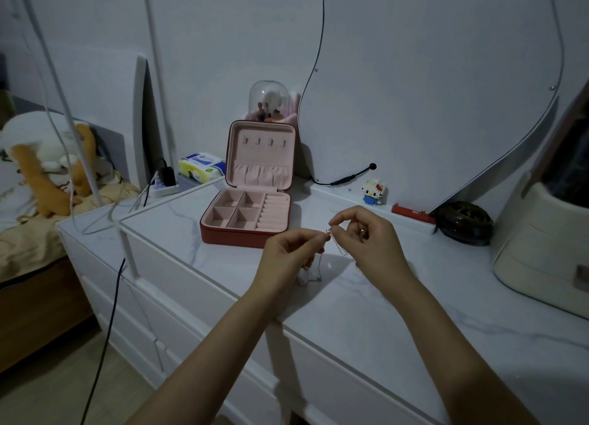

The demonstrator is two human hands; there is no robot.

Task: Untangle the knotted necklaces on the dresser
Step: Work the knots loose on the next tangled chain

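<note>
Thin knotted necklaces [334, 243] hang between my two hands above the white marble dresser top [366, 313]. My left hand [288, 252] pinches the chains at its fingertips. My right hand [366, 236] pinches them close by, slightly higher, with a ring on one finger. Loose ends of the chains dangle down to the dresser surface under my left hand, with a small blue bit near the bottom. The chains are very fine and the knot itself is hard to make out.
An open pink jewellery box [248, 211] with bare compartments stands just behind my left hand. A small block figure [373, 191], a red bar [412, 213], a dark round object [463, 222] and a cream appliance [541, 243] line the back right. The mirror [414, 89] leans behind.
</note>
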